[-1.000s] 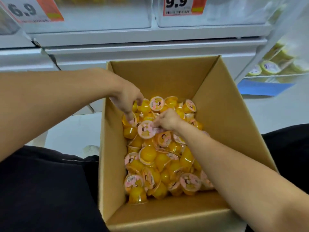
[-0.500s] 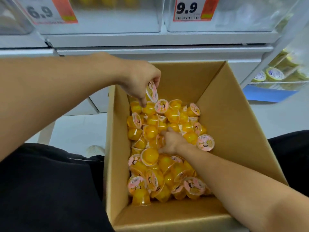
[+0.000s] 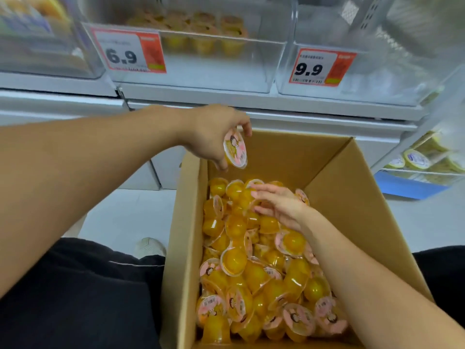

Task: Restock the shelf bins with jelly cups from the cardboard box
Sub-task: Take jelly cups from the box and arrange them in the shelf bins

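Note:
An open cardboard box (image 3: 347,187) stands between my knees, filled with several yellow jelly cups (image 3: 254,268) with pink lids. My left hand (image 3: 214,137) is lifted above the box's far left corner and grips one jelly cup (image 3: 235,151), lid facing me. My right hand (image 3: 279,204) lies low in the box on the heap, fingers stretched out and touching the cups at the far end. Above, a clear shelf bin (image 3: 214,71) tagged 6.9 holds a few yellow cups at its back.
A second clear bin (image 3: 364,79) tagged 9.9 sits to the right. Another bin (image 3: 37,46) is at the far left. Lower right shelves hold yellow-lidded tubs (image 3: 415,159). White shelf ledge (image 3: 251,109) runs just beyond the box. My shoe (image 3: 151,246) shows on the floor.
My left hand lifted a jelly cup out of the box and carried it up toward the shelf. My right hand opened and moved to the far end of the heap. The view tilted upward.

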